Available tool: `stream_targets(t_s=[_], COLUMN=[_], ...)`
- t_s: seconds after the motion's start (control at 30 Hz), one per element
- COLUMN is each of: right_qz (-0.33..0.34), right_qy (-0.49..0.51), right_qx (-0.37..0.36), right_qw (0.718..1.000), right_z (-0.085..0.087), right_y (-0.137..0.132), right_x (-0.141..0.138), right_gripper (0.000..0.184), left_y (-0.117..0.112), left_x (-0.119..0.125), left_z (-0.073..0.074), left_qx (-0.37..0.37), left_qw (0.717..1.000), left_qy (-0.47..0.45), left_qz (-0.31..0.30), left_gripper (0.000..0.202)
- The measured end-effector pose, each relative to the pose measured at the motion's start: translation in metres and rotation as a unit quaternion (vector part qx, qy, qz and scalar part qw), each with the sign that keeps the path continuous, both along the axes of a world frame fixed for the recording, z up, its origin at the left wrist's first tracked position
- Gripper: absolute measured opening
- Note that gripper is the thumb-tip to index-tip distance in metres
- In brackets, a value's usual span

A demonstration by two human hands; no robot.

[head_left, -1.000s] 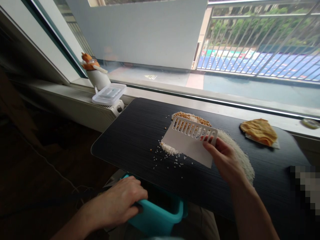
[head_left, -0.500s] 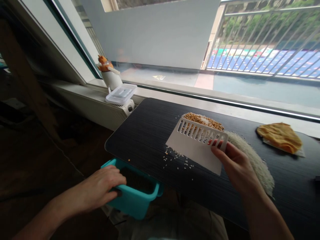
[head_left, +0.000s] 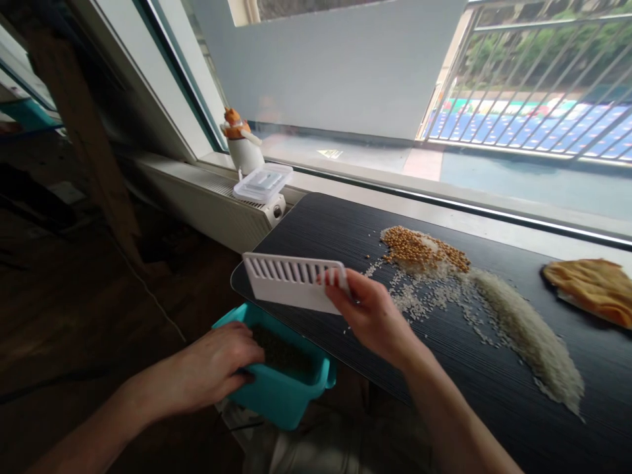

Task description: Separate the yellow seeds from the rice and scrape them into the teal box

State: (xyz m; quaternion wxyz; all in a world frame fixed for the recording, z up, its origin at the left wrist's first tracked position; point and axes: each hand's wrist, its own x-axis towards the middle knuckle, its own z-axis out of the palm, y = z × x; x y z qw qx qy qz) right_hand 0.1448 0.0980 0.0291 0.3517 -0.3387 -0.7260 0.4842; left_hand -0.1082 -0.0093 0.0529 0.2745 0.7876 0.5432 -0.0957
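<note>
1. The white slotted scraper [head_left: 291,286] stands on its long edge at the near left corner of the table [head_left: 326,230], reaching left from the right hand [head_left: 375,319].
2. The right hand pinches the scraper's right end, fingers in front, wrist bent inward.
3. The left hand [head_left: 217,365] curls closed over the rim of the teal bin [head_left: 291,388], just below the table edge.
4. Brown grains [head_left: 419,247] and rice [head_left: 523,329] lie well right of the scraper.

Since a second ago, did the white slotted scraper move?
Yes. The white slotted plastic scraper went left, away from the brown grain pile, to the edge of the black table.
</note>
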Motion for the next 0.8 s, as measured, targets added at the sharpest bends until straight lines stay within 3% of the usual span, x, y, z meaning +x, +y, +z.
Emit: stream_targets(t_s=[0.17,0.27,0.47,0.67,0.73,0.8], right_qz=[-0.220,-0.275,-0.188,-0.038,-0.044,-0.094], right_qy=[0.044,0.034,0.023,-0.038,-0.049,-0.044], right_qx=[-0.039,-0.057,-0.075,-0.091,-0.069,-0.044], right_qw=[0.974,0.959,0.979,0.994,0.995,0.994], right_z=[-0.002,-0.013,-0.032,-0.020,-0.018,-0.021], right_y=[-0.016,-0.029,-0.035,-0.041,-0.044,-0.045], right_x=[0.080,0.108,0.089,0.078,0.086,0.098], right_gripper=[0.024,0.026,0.025,0.026,0.025,0.025], left_y=[0.004,0.011,0.017,0.010,0.009,0.010], left_x=[0.025,0.038,0.048,0.039,0.040,0.044], left_z=[-0.001,-0.001,0.001,0.001,0.002,0.003], left_qx=[-0.039,-0.053,-0.064,-0.035,-0.037,-0.034], left_qw=[0.999,0.998,0.996,0.997,0.998,0.998], left_qy=[-0.002,-0.013,-0.019,-0.040,-0.037,-0.026], left_qz=[-0.028,-0.042,-0.053,-0.049,-0.041,-0.037], left_gripper=[0.021,0.018,0.019,0.019,0.019,0.017])
